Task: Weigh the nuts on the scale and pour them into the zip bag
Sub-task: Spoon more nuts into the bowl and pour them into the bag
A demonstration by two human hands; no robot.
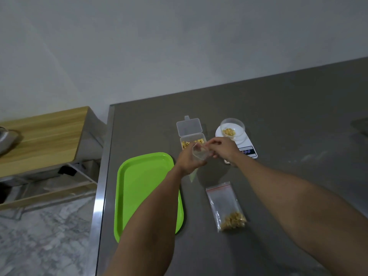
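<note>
Both hands meet above the middle of the grey table, held up off its surface. Left hand curls round an empty clear zip bag, fingers closed on its lower part. Right hand pinches the bag's top edge between thumb and fingertips; the mouth of the bag looks pulled apart, though blur makes the opening hard to judge.

Just beyond the hands, a clear plastic box sits on the table with its hinged lid flipped back toward the far side. Yellowish nuts lie inside it, partly hidden by the hands.

Right of the box stands a white kitchen scale. A clear round bowl rests on its platform, holding a small heap of nuts. The scale's display is partly covered by the right wrist and too blurred to read.

Near side, between the forearms: a second zip bag with a red strip at its top lies flat on the table, nuts gathered at its bottom end.

Left of that, a bright green tray lies near the table's left edge, the left forearm crossing over it.

Far left, off the table: a wooden bench or shelf over a marbled floor.
</note>
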